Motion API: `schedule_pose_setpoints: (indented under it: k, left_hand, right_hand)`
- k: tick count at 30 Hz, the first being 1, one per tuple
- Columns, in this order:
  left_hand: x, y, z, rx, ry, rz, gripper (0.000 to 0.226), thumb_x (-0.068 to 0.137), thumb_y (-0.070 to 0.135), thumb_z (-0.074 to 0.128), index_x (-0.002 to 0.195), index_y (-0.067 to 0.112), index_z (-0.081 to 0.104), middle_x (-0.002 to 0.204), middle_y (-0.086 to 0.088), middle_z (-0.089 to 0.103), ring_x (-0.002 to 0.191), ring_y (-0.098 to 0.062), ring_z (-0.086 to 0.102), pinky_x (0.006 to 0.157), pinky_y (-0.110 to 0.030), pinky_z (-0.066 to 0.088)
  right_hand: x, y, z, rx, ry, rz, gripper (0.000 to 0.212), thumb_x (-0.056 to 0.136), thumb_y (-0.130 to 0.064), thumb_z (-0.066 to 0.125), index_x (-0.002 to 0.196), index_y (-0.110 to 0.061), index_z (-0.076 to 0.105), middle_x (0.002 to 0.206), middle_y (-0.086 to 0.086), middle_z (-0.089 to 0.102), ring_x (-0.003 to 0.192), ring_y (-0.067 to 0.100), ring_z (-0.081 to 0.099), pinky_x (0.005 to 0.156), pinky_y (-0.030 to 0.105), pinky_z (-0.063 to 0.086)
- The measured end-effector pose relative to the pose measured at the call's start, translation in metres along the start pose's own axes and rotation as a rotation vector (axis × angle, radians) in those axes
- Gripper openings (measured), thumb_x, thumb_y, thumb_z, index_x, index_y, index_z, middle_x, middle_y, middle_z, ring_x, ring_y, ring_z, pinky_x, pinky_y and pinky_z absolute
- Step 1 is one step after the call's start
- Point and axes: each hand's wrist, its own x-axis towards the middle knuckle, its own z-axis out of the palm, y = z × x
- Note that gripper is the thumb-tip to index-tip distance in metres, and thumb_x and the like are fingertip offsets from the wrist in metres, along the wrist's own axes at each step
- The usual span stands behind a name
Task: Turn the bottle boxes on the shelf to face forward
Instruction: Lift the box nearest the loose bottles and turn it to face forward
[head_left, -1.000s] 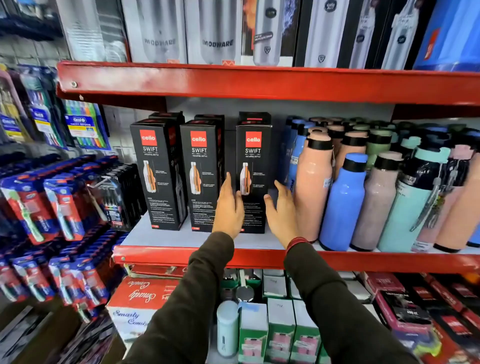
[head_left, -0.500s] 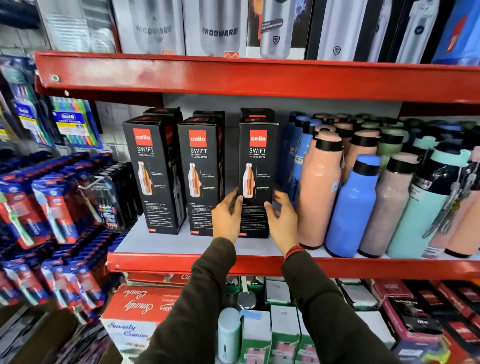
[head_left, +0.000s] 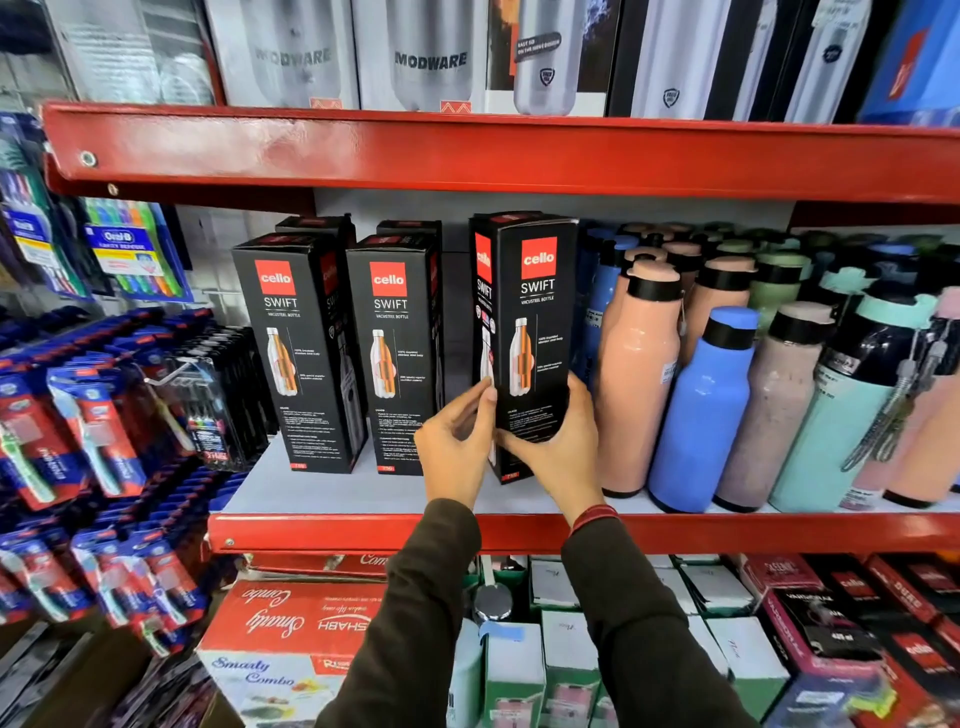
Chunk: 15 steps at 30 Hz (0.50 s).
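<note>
Head view: both hands (head_left: 556, 447) grip the rightmost cello box (head_left: 537, 332).

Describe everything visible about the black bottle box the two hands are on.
The black bottle box is a tall, slim carton, cardboard by its look. Its front carries a red "cello" square, the word SWIFT, a bottle picture and small print; a narrower left side panel also shows. It stands upright on the grey shelf, near the peach bottle; whether they touch is unclear. The left hand meets its left edge with its fingers; the right hand wraps its lower front.
</note>
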Motion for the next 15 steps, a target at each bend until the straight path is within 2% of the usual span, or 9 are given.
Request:
schedule_pose_setpoints:
  k: [2,4,7,9,11,13,15]
  left_hand:
    - [-0.001,-0.001,0.0,0.026,0.0,0.056,0.023,0.095,0.03,0.062,0.115,0.032,0.071,0.111,0.01,0.076,0.107,-0.005,0.07,0.095,-0.024,0.055]
    - [0.002,-0.002,-0.001,0.096,-0.001,0.09,0.031,0.099,0.025,0.056,0.128,0.025,0.064,0.126,0.004,0.069,0.119,-0.006,0.063,0.101,-0.019,0.049]
    - [0.013,-0.007,-0.002,0.243,-0.063,0.054,0.045,0.103,0.025,0.047,0.146,0.014,0.044,0.147,0.0,0.051,0.135,-0.007,0.046,0.103,-0.002,0.032]
    - [0.018,-0.01,-0.002,0.258,-0.122,-0.023,0.047,0.104,0.028,0.041,0.149,0.014,0.038,0.142,0.003,0.051,0.129,-0.003,0.043,0.093,0.007,0.027]
    - [0.02,-0.011,-0.003,0.245,-0.155,-0.071,0.046,0.104,0.031,0.04,0.149,0.017,0.038,0.128,0.013,0.053,0.119,0.0,0.046,0.085,0.007,0.03]
    - [0.02,-0.012,-0.006,0.227,-0.157,-0.078,0.042,0.104,0.03,0.042,0.145,0.019,0.042,0.116,0.024,0.053,0.107,0.004,0.051,0.082,0.004,0.033]
    - [0.019,-0.012,-0.008,0.216,-0.134,-0.072,0.039,0.103,0.031,0.045,0.141,0.019,0.046,0.115,0.022,0.057,0.104,0.008,0.054,0.08,0.007,0.035]
  right_hand:
    - [0.002,0.002,-0.002,0.02,0.01,0.016,0.096,0.05,-0.038,0.092,0.133,-0.028,0.044,0.128,-0.007,0.058,0.122,0.01,0.055,0.103,0.041,0.048]
    - [0.004,0.003,-0.005,0.024,-0.017,0.022,0.096,0.049,-0.034,0.091,0.132,-0.03,0.044,0.127,-0.008,0.06,0.12,0.009,0.057,0.102,0.04,0.05]
    - [0.006,0.004,-0.008,0.028,-0.078,0.047,0.092,0.05,-0.031,0.089,0.13,-0.037,0.044,0.123,-0.017,0.061,0.116,0.003,0.058,0.101,0.036,0.052]
    - [0.007,0.004,-0.009,0.02,-0.108,0.061,0.096,0.051,-0.029,0.088,0.134,-0.04,0.04,0.125,-0.019,0.06,0.117,0.004,0.058,0.102,0.034,0.051]
    - [0.008,0.005,-0.01,0.027,-0.143,0.068,0.103,0.057,-0.023,0.087,0.144,-0.036,0.033,0.134,-0.012,0.057,0.124,0.006,0.054,0.106,0.035,0.047]
    - [0.009,0.007,-0.012,0.066,-0.207,0.078,0.109,0.065,-0.015,0.083,0.153,-0.034,0.021,0.149,-0.007,0.046,0.137,0.007,0.043,0.114,0.038,0.04]
    - [0.011,0.007,-0.013,0.095,-0.271,0.075,0.109,0.073,-0.007,0.079,0.155,-0.033,0.013,0.159,-0.006,0.031,0.147,0.008,0.03,0.12,0.042,0.031]
